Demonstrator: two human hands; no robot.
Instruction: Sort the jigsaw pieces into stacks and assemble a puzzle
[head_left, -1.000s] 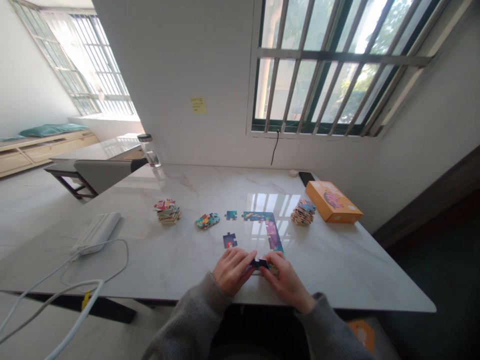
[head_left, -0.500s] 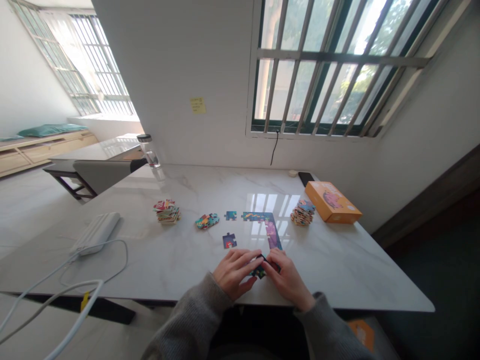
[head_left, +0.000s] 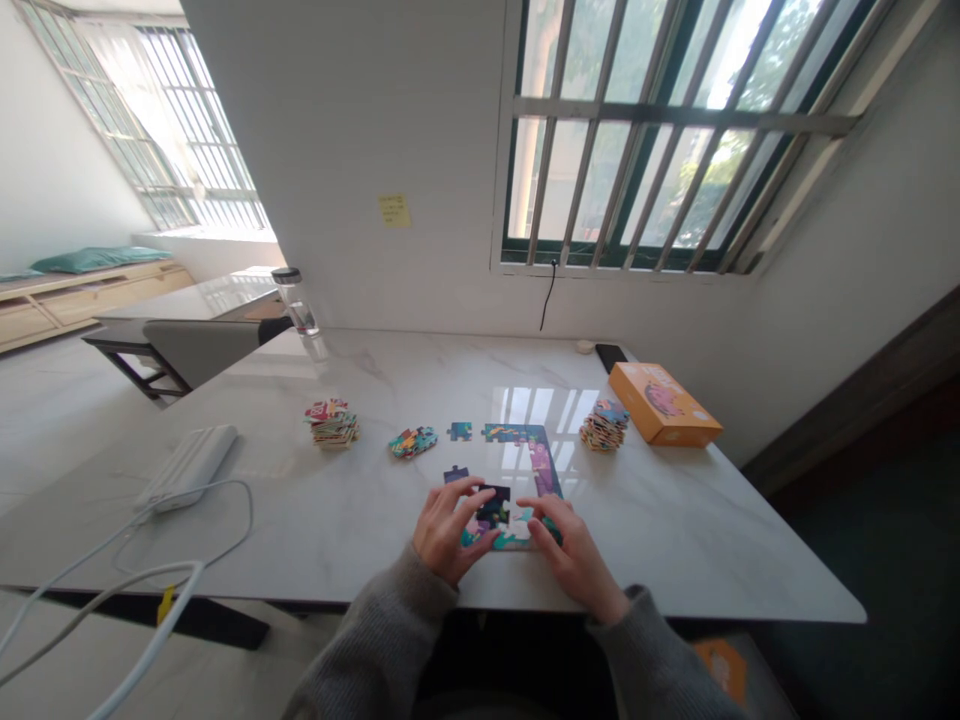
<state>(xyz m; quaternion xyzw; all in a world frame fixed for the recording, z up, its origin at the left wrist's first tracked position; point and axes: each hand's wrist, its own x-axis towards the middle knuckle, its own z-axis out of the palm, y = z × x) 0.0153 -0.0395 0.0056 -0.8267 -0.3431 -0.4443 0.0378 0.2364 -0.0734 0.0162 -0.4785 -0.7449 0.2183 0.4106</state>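
Note:
My left hand (head_left: 450,528) grips a dark puzzle piece (head_left: 495,504) between thumb and fingers, above the lower part of a partly joined puzzle border (head_left: 541,462). Under and beside that hand, joined teal and purple pieces (head_left: 514,540) form the lower edge, partly hidden by the fingers. My right hand (head_left: 571,548) rests at the border's lower right corner, fingers apart, holding nothing. A loose dark blue piece (head_left: 455,474) lies just beyond my left fingers. Another loose piece (head_left: 460,431) lies left of the border's top row.
A small heap of pieces (head_left: 413,442) lies left of the puzzle. Piece stacks stand at left (head_left: 331,424) and right (head_left: 604,425). Beyond are an orange box (head_left: 664,405), a phone (head_left: 611,353) and a bottle (head_left: 297,302). A white power strip (head_left: 187,468) with cables lies left.
My right hand has come off the dark piece, which both hands held low before. My left hand has lifted it slightly up and left, uncovering the lower border pieces.

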